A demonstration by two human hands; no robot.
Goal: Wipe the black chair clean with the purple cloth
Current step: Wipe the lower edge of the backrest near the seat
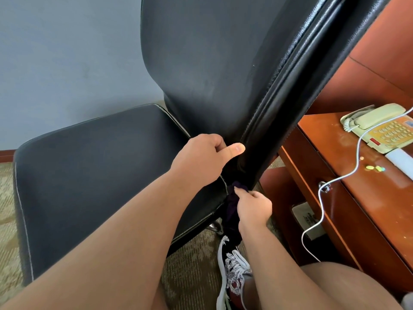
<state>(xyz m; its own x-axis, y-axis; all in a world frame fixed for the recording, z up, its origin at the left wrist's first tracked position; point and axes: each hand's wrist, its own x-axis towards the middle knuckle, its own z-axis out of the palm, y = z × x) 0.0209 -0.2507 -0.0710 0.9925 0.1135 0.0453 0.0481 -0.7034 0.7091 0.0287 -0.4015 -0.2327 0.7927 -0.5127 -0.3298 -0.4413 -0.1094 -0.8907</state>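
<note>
The black chair fills the middle of the view, its seat to the left and its tall backrest rising to the upper right. My left hand grips the lower side edge of the backrest, thumb pressed along the seam. Just below it, my right hand holds the dark purple cloth bunched against the bottom of the backrest edge, where back and seat meet. Most of the cloth hangs in shadow under the seat's corner.
A red-brown wooden desk stands close on the right with a cream telephone and a white cable trailing over its front. My patterned shoe is on the carpet below. A grey wall lies behind the chair.
</note>
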